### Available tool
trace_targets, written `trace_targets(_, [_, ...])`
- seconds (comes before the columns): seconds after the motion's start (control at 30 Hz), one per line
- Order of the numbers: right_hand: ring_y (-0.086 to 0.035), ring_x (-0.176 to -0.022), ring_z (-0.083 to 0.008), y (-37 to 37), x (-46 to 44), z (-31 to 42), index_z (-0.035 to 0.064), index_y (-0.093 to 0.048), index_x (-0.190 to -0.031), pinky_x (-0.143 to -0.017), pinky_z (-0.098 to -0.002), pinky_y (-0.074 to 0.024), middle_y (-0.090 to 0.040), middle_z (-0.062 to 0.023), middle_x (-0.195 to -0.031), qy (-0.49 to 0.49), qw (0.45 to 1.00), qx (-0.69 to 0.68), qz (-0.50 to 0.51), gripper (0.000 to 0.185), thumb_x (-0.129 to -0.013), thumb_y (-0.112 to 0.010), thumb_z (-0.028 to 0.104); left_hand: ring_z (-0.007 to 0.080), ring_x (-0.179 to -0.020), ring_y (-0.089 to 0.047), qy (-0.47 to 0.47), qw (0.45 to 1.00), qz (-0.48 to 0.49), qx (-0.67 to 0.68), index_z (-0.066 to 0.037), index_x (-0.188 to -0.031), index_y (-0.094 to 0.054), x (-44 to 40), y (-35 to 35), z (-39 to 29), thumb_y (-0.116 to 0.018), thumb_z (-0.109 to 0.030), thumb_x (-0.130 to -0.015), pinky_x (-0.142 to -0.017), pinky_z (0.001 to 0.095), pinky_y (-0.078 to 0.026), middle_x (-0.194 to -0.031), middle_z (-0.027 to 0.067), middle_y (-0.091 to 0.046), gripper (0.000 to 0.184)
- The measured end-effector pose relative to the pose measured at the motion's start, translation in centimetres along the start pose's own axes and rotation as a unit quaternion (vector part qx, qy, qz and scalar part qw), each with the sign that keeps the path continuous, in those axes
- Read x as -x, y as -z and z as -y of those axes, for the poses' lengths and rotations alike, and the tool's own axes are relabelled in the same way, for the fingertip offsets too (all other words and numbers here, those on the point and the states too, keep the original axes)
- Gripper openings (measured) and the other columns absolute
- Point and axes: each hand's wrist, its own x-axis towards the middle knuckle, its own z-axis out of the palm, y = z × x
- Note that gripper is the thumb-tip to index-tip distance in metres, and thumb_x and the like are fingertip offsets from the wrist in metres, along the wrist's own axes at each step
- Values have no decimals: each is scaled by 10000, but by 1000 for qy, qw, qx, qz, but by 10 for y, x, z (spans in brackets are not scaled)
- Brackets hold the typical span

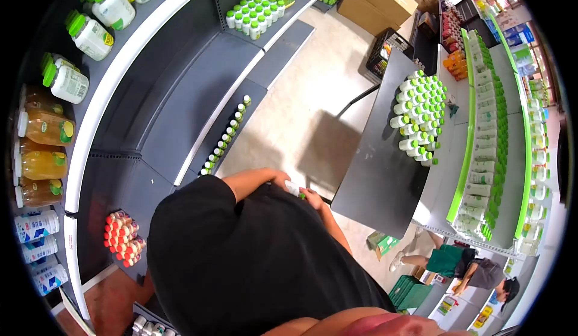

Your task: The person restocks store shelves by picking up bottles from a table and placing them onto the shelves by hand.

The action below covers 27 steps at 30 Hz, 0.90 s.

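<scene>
A small white bottle point(292, 187) with a green cap is held in front of my black shirt. My left hand point(277, 177) wraps round its white body. At the cap end, my right hand point(312, 199) has its fingers closed on the green cap, which they partly hide. Beyond my right hand stands a dark table point(376, 161), bearing a cluster of similar white bottles point(418, 110) with green caps. To the left of my hands, a row of such bottles point(226, 138) lines the front of a low grey shelf point(241, 110).
Shelving point(108, 89) curves along the left with large jars and juice bottles. Red-capped bottles point(124, 238) stand lower down. A cardboard box point(376, 2) and black crate point(388, 52) sit beyond the table. Another person point(463, 262) is by the right shelves, near a green crate point(409, 292).
</scene>
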Motion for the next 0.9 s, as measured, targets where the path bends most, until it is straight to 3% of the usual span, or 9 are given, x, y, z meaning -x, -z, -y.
trace_targets(0.13, [-570,-723,-143,-31,-9,29,-34,-586,-993,-666,-257,-456,-634,-85,-848,-2,998,-66,3,516,-840,-599,459,257,-929,-601,12,999,-34,36,-54,-1080,-618,10,11,48,-703,-541,-657,-806,375,-453,-1032,124,-645,651])
trace_targets(0.2, [-563,-710,-139,-37,-9,56,-32,-589,-981,-649,-259,-455,-627,-83,-833,56,998,12,-13,518,-835,-605,464,267,-934,-599,2,999,-46,22,-50,-1090,-610,31,28,42,-713,-546,-643,-810,382,-451,-1024,133,-645,676])
trace_targets(0.23, [-559,-710,-128,-34,-20,59,-23,-594,-957,-648,-256,-453,-625,-78,-817,46,997,48,-25,508,-829,-612,469,282,-927,-601,-3,997,-68,44,-50,-1094,-605,39,32,46,-725,-557,-624,-810,387,-450,-1027,141,-644,701])
trace_targets(0.33, [-571,-634,-126,-40,-50,77,-11,-601,-912,-572,-251,-451,-629,-68,-760,15,1000,-9,-9,463,-817,-644,440,288,-948,-596,23,990,-112,85,-41,-1109,-596,66,48,48,-737,-569,-605,-828,382,-446,-1049,151,-635,744])
trace_targets(0.53, [-576,-600,-137,-43,-99,131,-9,-603,-862,-552,-257,-456,-629,-74,-742,-15,995,103,8,442,-802,-666,424,265,-986,-582,42,970,-160,178,-21,-1137,-571,90,68,68,-745,-563,-615,-854,349,-441,-1057,159,-621,772])
trace_targets(0.67, [-595,-689,-149,-30,-137,154,-25,-623,-936,-632,-285,-486,-641,-87,-794,-28,991,130,20,548,-752,-697,486,260,-977,-585,82,960,-161,212,-30,-1122,-578,88,102,80,-750,-532,-632,-850,353,-443,-1054,149,-623,723])
trace_targets(0.8, [-598,-744,-162,-8,-175,215,-25,-623,-948,-653,-304,-486,-640,-104,-837,-5,986,155,60,517,-757,-685,452,281,-1010,-580,90,959,-208,169,-48,-1178,-541,73,149,101,-744,-531,-635,-867,362,-439,-1088,149,-614,755])
trace_targets(0.9, [-616,-754,-181,9,-208,273,36,-578,-1047,-648,-307,-491,-636,-96,-908,-38,974,150,164,491,-755,-682,417,288,-1021,-577,84,950,-253,160,-60,-1189,-530,71,189,110,-754,-534,-615,-876,368,-437,-1099,151,-609,777])
